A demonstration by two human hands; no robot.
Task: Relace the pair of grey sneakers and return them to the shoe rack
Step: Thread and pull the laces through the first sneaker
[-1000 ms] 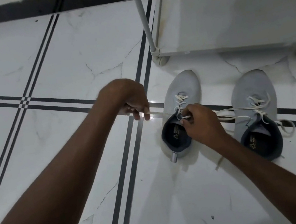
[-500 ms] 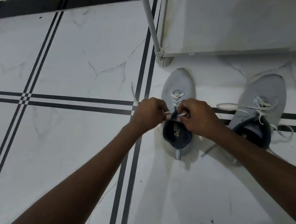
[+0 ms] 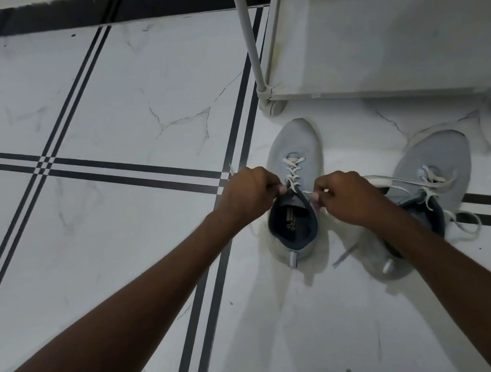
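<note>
Two grey sneakers with dark blue linings stand on the white tiled floor, toes pointing away from me. The left sneaker (image 3: 295, 142) has its white lace (image 3: 293, 169) crossed through the eyelets. My left hand (image 3: 247, 193) pinches one lace end at the shoe's left side, and my right hand (image 3: 347, 198) pinches the other end at its right side, both just above the shoe's opening. The right sneaker (image 3: 436, 162) lies partly behind my right forearm, its white lace (image 3: 404, 181) loose and trailing onto the floor. The grey shoe rack (image 3: 390, 34) stands just beyond the shoes.
The rack's upright pole (image 3: 247, 31) rises at its left corner, close to the left sneaker's toe. A dark skirting strip (image 3: 81, 12) runs along the far edge of the floor. White tiles with black double lines (image 3: 126, 172) spread out to the left.
My left hand came in from the left, where it held the lace stretched out, to the shoe's opening. Both hands now sit close together on the lace ends. The right sneaker has shifted and tilted.
</note>
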